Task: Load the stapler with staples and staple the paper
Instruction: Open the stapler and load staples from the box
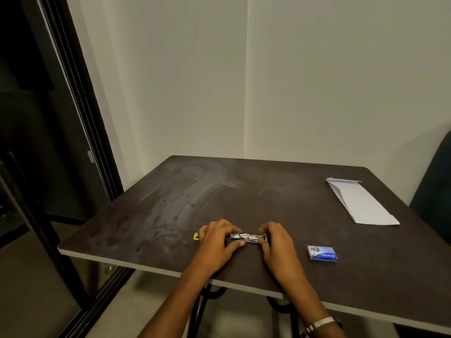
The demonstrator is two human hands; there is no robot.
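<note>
1. Right now, the dark table (244,191) holds everything; mostly bare top, smudged, pale walls behind, dark door frame at the left.
2. Paper (361,203), folded, lies far right on the table, well apart from the hands, untouched. Stapling not yet done.
3. Left hand (214,242) curls round the left end of the stapler (246,237), thumb on the near side, fingers over the far side.
4. Right hand (275,242) pinches the stapler's right end, fingers curled on it.
5. Stapler sits near the table's front edge, between both hands, laid open flat; metal channel faces up, yellow tips show at each end.
6. Blue box (322,252) of staples, right of the right hand, near but not touching. Lid state too small to tell.
7. Progress, judged: early. Stapler looks opened; cannot tell if staples are in the channel. Left: load or confirm staples, close, fetch paper, staple.
8. Obstacles: none between hands and box; paper needs a long reach right.
</note>
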